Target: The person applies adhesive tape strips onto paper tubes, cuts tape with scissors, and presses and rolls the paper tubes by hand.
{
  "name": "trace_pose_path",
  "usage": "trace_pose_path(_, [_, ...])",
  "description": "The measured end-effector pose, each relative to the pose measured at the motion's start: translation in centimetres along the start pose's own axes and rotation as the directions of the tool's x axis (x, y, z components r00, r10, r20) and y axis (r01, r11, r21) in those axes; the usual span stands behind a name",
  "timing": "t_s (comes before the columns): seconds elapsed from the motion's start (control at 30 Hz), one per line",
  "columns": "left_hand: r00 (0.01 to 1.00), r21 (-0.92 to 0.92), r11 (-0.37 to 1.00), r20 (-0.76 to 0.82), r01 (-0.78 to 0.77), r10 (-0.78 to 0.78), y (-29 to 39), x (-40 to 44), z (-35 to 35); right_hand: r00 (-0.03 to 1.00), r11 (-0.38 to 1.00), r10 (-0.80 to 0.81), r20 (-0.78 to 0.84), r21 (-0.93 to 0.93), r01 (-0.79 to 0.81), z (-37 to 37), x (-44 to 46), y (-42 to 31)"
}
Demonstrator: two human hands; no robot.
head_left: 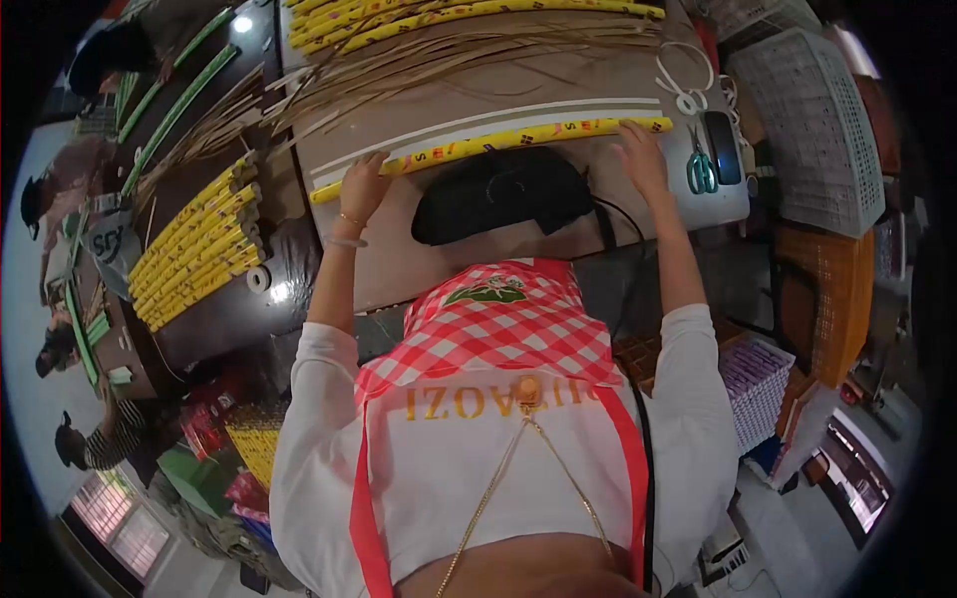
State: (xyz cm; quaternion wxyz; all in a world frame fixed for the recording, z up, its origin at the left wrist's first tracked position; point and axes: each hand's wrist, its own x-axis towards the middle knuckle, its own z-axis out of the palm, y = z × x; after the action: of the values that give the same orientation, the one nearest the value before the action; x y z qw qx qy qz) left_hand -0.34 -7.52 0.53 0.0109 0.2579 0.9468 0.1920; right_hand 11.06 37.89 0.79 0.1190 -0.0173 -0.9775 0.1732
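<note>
A long yellow patterned roll [498, 143] lies across the table, behind a black pouch [503, 194]. Near the roll's left end, my left hand [366, 184] is bent over it, its fingers closed round it. Toward the right end, my right hand [641, 156] rests with fingertips on the roll, the fingers apart. White strips [449, 122] run along just behind the roll. Teal-handled scissors [701, 171] and a dark phone [722, 148] lie to the right of my right hand.
Thin brown strips [478, 60] and more yellow rolls [469, 14] lie at the back. A stack of yellow rolls [199, 244] and a tape roll [258, 280] sit at left. A white crate [817, 130] stands right. Several people work at far left.
</note>
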Motion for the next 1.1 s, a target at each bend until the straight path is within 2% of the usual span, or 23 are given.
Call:
trace_pose_path(0.03, [0.999, -0.002, 1.000, 0.047, 0.012, -0.012, 0.0, 0.3, 0.0, 0.992, 0.989, -0.125, 0.034, -0.073, 0.127, 0.9, 1.4, -0.2])
trace_pose_path(0.07, [0.995, -0.005, 1.000, 0.094, 0.025, -0.024, 0.1, 0.5, 0.0, 0.988, 0.987, -0.146, 0.040, -0.067, 0.149, 1.3, 2.5, -0.2])
trace_pose_path(0.1, [0.995, -0.004, 0.999, 0.083, 0.046, -0.045, 0.0, 0.7, 0.1, 0.969, 0.982, -0.155, 0.190, -0.080, 0.172, 1.5, 3.6, -0.2])
trace_pose_path(0.13, [0.988, 0.030, 0.998, 0.142, 0.049, -0.053, -0.1, 0.9, 0.3, 0.928, 0.976, -0.158, 0.337, -0.091, 0.199, 1.8, 4.6, -0.1])
trace_pose_path(0.17, [0.977, 0.060, 0.997, 0.204, 0.051, -0.062, -0.3, 1.1, 0.6, 0.913, 0.986, -0.131, 0.385, -0.049, 0.162, 2.1, 5.1, -0.1])
trace_pose_path(0.2, [0.977, 0.059, 0.996, 0.197, 0.074, -0.084, -0.7, 1.4, 1.0, 0.906, 0.982, -0.151, 0.395, -0.043, 0.183, 2.4, 5.9, 0.3])
trace_pose_path(0.27, [0.978, 0.084, 0.996, 0.204, 0.020, -0.036, -1.2, 1.4, 2.1, 0.838, 0.976, -0.206, 0.505, 0.043, 0.213, 2.9, 6.8, 1.1])
trace_pose_path(0.33, [0.978, 0.082, 0.996, 0.205, 0.017, -0.034, -0.7, 1.4, 1.8, 0.845, 0.968, -0.238, 0.480, 0.042, 0.249, 2.8, 7.2, 0.5])
trace_pose_path(0.43, [0.984, 0.225, 0.974, 0.172, 0.006, -0.045, -0.1, 1.3, 1.8, 0.881, 0.978, -0.190, 0.434, 0.003, 0.209, 2.7, 7.0, -0.2])
trace_pose_path(0.53, [0.978, 0.219, 0.975, 0.189, 0.046, -0.089, 0.3, -0.4, 1.9, 0.865, 0.984, -0.119, 0.487, -0.057, 0.168, 2.7, 6.8, -1.2])
trace_pose_path(0.6, [0.980, 0.208, 0.978, 0.189, 0.027, -0.067, 0.6, -1.1, 1.9, 0.903, 0.986, -0.146, 0.404, -0.014, 0.165, 3.1, 5.9, -1.3])
trace_pose_path(0.7, [0.982, 0.201, 0.977, 0.161, 0.067, -0.100, 1.4, -1.3, 1.8, 0.896, 0.990, -0.124, 0.426, -0.007, 0.141, 3.4, 5.8, -1.0])
trace_pose_path(0.77, [0.984, 0.331, 0.942, 0.144, 0.054, -0.108, 0.9, -1.4, 2.8, 0.898, 0.992, -0.108, 0.426, -0.016, 0.127, 3.6, 5.8, -0.9])
trace_pose_path(0.9, [0.976, 0.313, 0.947, 0.174, 0.070, -0.130, 2.1, -1.8, 2.2, 0.893, 0.994, -0.070, 0.444, -0.048, 0.102, 3.7, 5.9, -0.8])
trace_pose_path(0.97, [0.992, 0.320, 0.943, 0.049, 0.091, -0.113, 2.3, -2.2, 2.6, 0.886, 0.993, -0.095, 0.453, -0.024, 0.119, 4.4, 5.7, 0.0])
trace_pose_path(1.1, [0.999, 0.313, 0.948, -0.005, 0.053, -0.054, 1.9, -2.7, 3.3, 0.900, 0.998, -0.061, 0.433, 0.000, 0.068, 4.0, 5.1, -0.3])
